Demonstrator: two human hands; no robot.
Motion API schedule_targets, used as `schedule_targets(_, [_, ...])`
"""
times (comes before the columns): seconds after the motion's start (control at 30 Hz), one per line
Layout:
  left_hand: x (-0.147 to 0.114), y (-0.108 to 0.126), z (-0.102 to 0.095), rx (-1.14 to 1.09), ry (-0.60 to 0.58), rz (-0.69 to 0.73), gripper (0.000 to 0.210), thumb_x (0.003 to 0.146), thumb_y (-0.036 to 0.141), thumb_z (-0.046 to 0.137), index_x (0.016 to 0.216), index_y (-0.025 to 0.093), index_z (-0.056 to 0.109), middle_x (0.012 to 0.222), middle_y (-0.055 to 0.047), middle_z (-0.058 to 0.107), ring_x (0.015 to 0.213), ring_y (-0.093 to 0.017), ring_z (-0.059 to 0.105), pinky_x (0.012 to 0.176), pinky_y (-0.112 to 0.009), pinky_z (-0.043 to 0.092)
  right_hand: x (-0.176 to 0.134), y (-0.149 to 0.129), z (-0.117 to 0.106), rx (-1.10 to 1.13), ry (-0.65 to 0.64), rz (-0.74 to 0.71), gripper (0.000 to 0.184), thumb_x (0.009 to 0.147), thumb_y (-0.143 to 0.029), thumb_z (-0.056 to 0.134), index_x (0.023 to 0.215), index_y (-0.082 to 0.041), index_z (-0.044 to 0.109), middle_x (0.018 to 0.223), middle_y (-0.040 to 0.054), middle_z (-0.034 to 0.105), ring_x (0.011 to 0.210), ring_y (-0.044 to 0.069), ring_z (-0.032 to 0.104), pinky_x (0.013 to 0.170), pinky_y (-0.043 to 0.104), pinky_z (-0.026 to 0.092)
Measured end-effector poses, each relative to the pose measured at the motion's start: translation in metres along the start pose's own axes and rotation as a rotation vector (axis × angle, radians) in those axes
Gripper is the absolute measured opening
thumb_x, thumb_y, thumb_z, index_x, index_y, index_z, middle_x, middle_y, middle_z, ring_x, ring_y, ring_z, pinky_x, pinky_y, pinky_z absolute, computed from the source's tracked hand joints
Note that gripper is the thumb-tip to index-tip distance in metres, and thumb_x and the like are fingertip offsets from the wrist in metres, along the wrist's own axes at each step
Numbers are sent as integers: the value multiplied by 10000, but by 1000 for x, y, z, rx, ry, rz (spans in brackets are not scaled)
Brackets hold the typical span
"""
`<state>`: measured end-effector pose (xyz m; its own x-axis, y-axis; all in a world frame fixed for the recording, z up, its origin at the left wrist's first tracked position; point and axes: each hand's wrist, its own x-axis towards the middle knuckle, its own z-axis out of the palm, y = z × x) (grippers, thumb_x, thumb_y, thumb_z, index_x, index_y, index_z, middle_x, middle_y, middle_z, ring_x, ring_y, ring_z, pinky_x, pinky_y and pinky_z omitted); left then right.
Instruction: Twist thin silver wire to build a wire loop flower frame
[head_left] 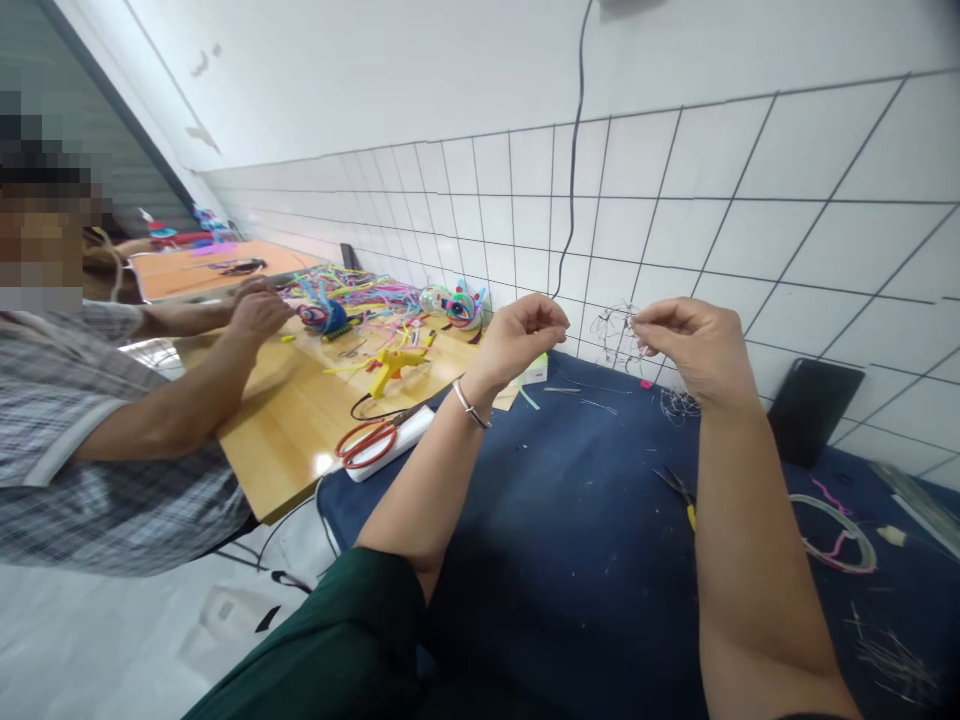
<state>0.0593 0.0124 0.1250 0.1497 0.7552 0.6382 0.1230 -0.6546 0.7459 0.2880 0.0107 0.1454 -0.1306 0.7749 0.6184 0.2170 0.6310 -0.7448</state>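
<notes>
My right hand pinches the edge of a small openwork wire frame, held up in front of the tiled wall. The frame's thin silvery wires bend into a rounded cage shape. To its left, my left hand is raised with thumb and fingertips pressed together. Whatever lies between those fingertips is too thin to make out. Under my right hand, a tangle of fine wire rests on the dark blue cloth. Pliers with yellow handles lie partly hidden behind my right forearm.
A black phone leans on the wall at right, near a wire coil. Loose wire pieces lie front right. Leftward are red-handled scissors, a yellow glue gun and colourful strips. A co-worker's hands work at the wooden table.
</notes>
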Motion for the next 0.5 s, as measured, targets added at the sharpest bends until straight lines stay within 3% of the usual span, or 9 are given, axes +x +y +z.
schedule_targets(0.17, [1, -8, -2, 14, -63, -29, 230, 749, 149, 635, 975, 175, 599, 989, -42, 605, 820, -104, 582, 744, -266, 489, 3, 7, 7, 89, -25, 29, 118, 721, -240, 698, 832, -203, 692, 763, 17, 660, 637, 122, 594, 595, 308, 534])
schedule_targets(0.33, [-1, -5, -5, -124, -240, -65, 467, 724, 176, 680, 1166, 241, 545, 1280, -64, 499, 1032, -177, 573, 738, -258, 509, 5, 15, 18, 179, -11, 55, 121, 723, -260, 705, 834, -221, 677, 761, 12, 651, 645, 123, 594, 591, 303, 539])
schedule_targets(0.5, [0, -11, 1, -206, -246, -65, 375, 739, 161, 662, 1095, 209, 554, 1190, -55, 531, 916, -125, 593, 745, -247, 499, 5, 16, 24, 250, -60, 84, 124, 710, -253, 717, 825, -229, 675, 737, 6, 637, 630, 119, 581, 570, 291, 532])
